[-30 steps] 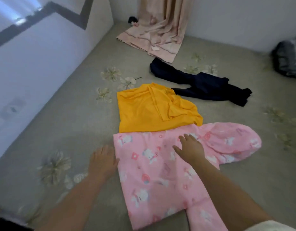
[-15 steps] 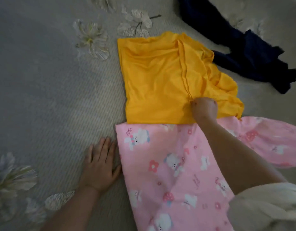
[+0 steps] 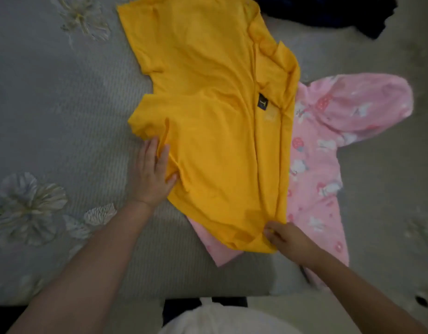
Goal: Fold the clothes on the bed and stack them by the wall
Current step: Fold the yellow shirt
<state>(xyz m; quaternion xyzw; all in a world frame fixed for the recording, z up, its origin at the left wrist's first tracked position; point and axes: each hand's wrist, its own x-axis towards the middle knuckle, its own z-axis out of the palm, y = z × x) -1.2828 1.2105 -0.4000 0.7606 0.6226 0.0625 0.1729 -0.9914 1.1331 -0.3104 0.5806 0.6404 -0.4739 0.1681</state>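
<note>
left hand (image 3: 152, 175) flat on yellow shirt (image 3: 208, 121) | right hand (image 3: 284, 237) pinches its hem

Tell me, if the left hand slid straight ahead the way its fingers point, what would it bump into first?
Almost at once, the yellow shirt: the left hand lies flat on the bedsheet with its fingertips already touching the shirt's bunched left edge. Going on, it would likely push under or crumple that fold.

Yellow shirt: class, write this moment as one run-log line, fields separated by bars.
yellow shirt spread over pink pyjamas | left hand touches its left edge | right hand pinches its near hem | folding not yet done
</note>
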